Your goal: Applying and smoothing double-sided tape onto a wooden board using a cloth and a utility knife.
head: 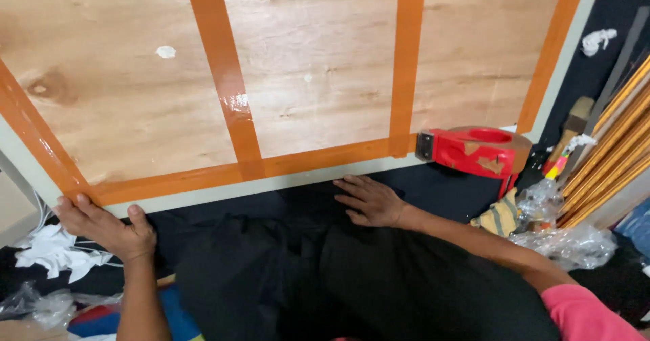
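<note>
Plywood fills most of my head view: a large pale board [318, 63] with a grey-green border, criss-crossed and edged with strips of orange tape [223, 70], lying flat and running out of frame at the far side. My left hand [101, 226] sits at its near left corner, fingers curled over the edge and thumb against the rim, so it is closed on the board. My right hand [371, 200] lies flat and open, fingers spread, just under the near edge at centre; I cannot tell whether the fingertips touch the board, and it holds nothing. I judge the board stiff and fairly heavy for its span, awkward rather than fragile, with glossy tape that could be slick; the bare rim and corners look like the better hold. A red tape dispenser [474, 150] rests at the near right edge, its roll of brown tape loaded in it. Right of that lie crumpled clear plastic bags [562, 236], contents unclear, and a bundle of golden strips [609, 145]. White paper scraps [54, 253] lie near left.
</note>
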